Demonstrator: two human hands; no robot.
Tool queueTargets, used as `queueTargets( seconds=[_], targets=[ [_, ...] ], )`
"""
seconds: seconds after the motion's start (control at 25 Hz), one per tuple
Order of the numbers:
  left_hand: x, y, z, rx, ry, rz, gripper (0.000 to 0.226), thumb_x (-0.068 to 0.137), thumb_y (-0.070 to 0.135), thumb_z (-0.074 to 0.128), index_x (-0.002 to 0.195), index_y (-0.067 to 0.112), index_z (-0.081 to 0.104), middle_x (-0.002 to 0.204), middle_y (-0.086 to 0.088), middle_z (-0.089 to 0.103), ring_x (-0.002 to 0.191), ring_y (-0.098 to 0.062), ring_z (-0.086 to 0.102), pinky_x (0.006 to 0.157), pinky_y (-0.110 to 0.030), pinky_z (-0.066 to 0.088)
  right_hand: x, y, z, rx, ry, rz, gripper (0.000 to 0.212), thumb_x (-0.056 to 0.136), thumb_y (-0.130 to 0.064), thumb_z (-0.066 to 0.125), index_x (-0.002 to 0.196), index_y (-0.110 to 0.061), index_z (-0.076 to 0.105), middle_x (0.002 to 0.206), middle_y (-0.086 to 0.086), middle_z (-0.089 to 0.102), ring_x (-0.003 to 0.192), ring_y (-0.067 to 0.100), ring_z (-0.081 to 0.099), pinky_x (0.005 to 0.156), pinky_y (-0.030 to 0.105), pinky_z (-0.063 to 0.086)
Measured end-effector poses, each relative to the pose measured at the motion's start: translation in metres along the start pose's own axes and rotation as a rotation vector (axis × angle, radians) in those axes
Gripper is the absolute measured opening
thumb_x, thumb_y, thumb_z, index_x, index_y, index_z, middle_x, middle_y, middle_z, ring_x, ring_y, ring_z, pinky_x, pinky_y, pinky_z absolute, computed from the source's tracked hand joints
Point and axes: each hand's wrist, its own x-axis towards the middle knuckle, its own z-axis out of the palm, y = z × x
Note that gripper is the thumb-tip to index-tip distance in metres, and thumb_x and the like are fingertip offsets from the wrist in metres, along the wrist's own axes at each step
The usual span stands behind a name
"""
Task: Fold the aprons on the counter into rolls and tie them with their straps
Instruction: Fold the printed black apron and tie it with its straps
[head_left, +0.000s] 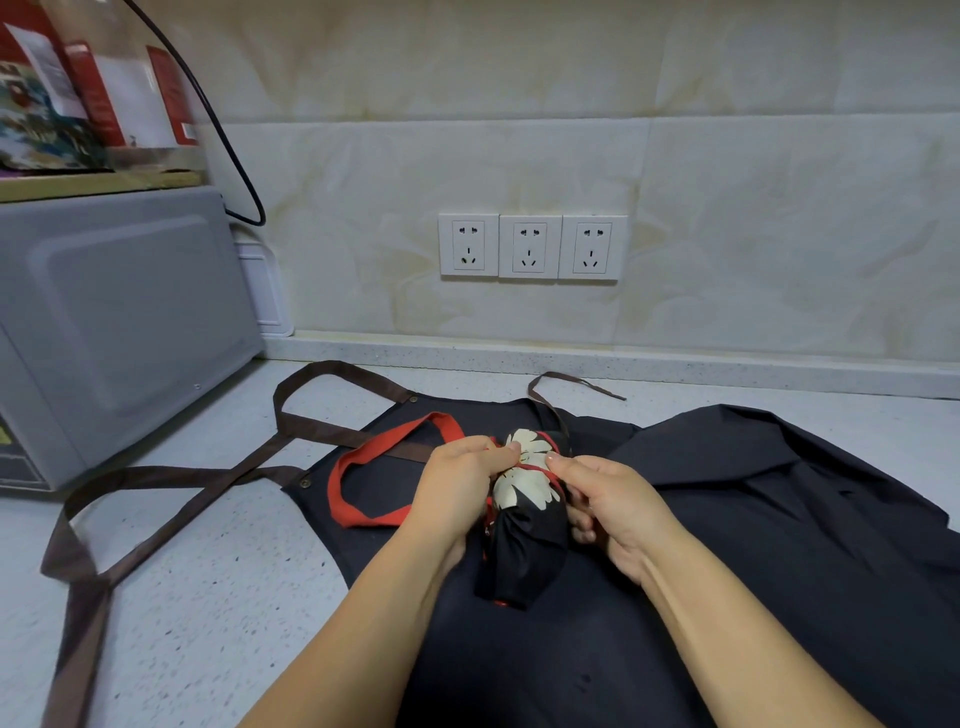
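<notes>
A rolled black apron (527, 545) with white flower print and red trim stands between my hands above the counter. My left hand (460, 486) pinches a thin red strap at the roll's top. My right hand (602, 499) grips the roll's right side, its fingertips on the same red strap across the flowers. A wide red strap loop (358, 478) trails to the left of the roll. Underneath lies a flat dark apron (753, 519) with long brown straps (171, 499) spread to the left.
A grey microwave (114, 322) stands at the left on the speckled counter (208, 597). Three wall sockets (530, 247) sit on the tiled backsplash. A black cable (228, 140) hangs by the microwave, with boxes on top of it.
</notes>
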Motion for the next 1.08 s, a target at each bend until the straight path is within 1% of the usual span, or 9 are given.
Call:
queueTargets(
  seconds=[0.12,0.24,0.4,0.52,0.6,0.8,0.88,1.0,1.08],
  targets=[
    [0.002,-0.004,0.000,0.159,-0.109,0.085,0.039,0.093,0.036,0.061,0.061,0.019,0.049,0.056,0.006,0.049,0.050,-0.008,0.043,0.055,-0.025,0.036,-0.007,-0.006,0.003,-0.288,0.109,-0.025,0.040,0.090,-0.049,0.057,0.071,-0.015,0.047,0.062,-0.001,0.051,0.052,0.012,0.048,0.049,0.026,0.039],
    [0.003,-0.004,0.002,0.220,-0.144,0.065,0.048,0.095,0.056,0.045,0.068,0.017,0.054,0.057,0.004,0.050,0.053,-0.013,0.046,0.062,-0.030,0.039,-0.014,-0.010,0.009,-0.486,0.161,-0.010,0.066,0.074,-0.075,0.055,0.117,-0.026,0.045,0.105,-0.009,0.059,0.095,0.011,0.059,0.077,0.028,0.045],
    [0.003,-0.007,0.000,0.192,0.003,0.145,0.019,0.096,0.016,0.045,0.092,0.022,0.063,0.084,0.002,0.059,0.070,-0.011,0.055,0.070,-0.025,0.045,-0.020,-0.017,0.003,-0.350,-0.048,0.057,0.077,0.072,-0.050,0.077,0.136,-0.037,0.037,0.114,-0.010,0.059,0.096,0.007,0.060,0.078,0.022,0.048],
    [0.011,-0.010,-0.015,0.503,0.094,0.327,0.056,0.080,-0.003,0.050,0.116,0.039,0.057,0.113,0.019,0.051,0.117,-0.010,0.045,0.105,-0.031,0.036,-0.013,-0.020,-0.011,-0.018,-0.082,0.041,0.050,0.081,-0.027,0.069,0.129,-0.023,0.056,0.106,0.004,0.072,0.090,0.018,0.070,0.083,0.034,0.055],
    [0.009,-0.004,-0.022,0.755,0.073,0.311,0.065,0.080,0.003,0.051,0.131,0.043,0.048,0.111,0.022,0.046,0.118,-0.007,0.037,0.105,-0.034,0.028,-0.013,-0.027,-0.023,0.288,-0.121,0.008,0.035,0.082,-0.018,0.062,0.116,-0.012,0.064,0.093,0.010,0.073,0.080,0.020,0.070,0.076,0.033,0.055],
    [0.011,-0.001,-0.040,0.984,0.113,0.215,0.007,0.082,0.046,0.066,0.086,0.043,0.062,0.091,0.021,0.060,0.104,-0.006,0.042,0.087,-0.035,0.028,-0.009,-0.030,-0.045,0.600,-0.203,-0.078,0.079,0.056,-0.018,0.079,0.129,-0.002,0.057,0.123,0.020,0.062,0.112,0.034,0.059,0.102,0.044,0.043],
    [0.012,0.001,-0.047,1.032,0.206,0.153,0.015,0.082,0.049,0.065,0.072,0.039,0.060,0.086,0.017,0.060,0.100,-0.010,0.047,0.088,-0.036,0.036,-0.009,-0.032,-0.046,0.607,-0.143,-0.130,0.058,0.066,-0.016,0.072,0.123,-0.007,0.062,0.108,0.015,0.068,0.098,0.028,0.066,0.098,0.043,0.047],
    [0.011,0.011,-0.060,0.567,0.473,0.171,0.023,0.089,0.034,0.055,0.070,0.023,0.062,0.062,0.009,0.065,0.076,-0.018,0.060,0.070,-0.032,0.045,-0.014,-0.035,-0.039,0.240,0.106,-0.245,0.044,0.082,-0.005,0.060,0.117,-0.032,0.063,0.100,0.000,0.070,0.083,0.016,0.069,0.069,0.028,0.054],
    [0.008,0.023,-0.069,-0.034,0.403,0.097,0.027,0.092,0.029,0.052,0.070,0.014,0.058,0.047,0.004,0.051,0.053,-0.017,0.050,0.057,-0.029,0.040,-0.010,-0.027,-0.035,-0.057,0.231,-0.272,0.055,0.079,-0.009,0.069,0.119,-0.045,0.057,0.109,-0.008,0.065,0.096,0.012,0.066,0.070,0.022,0.054]
  ],
)
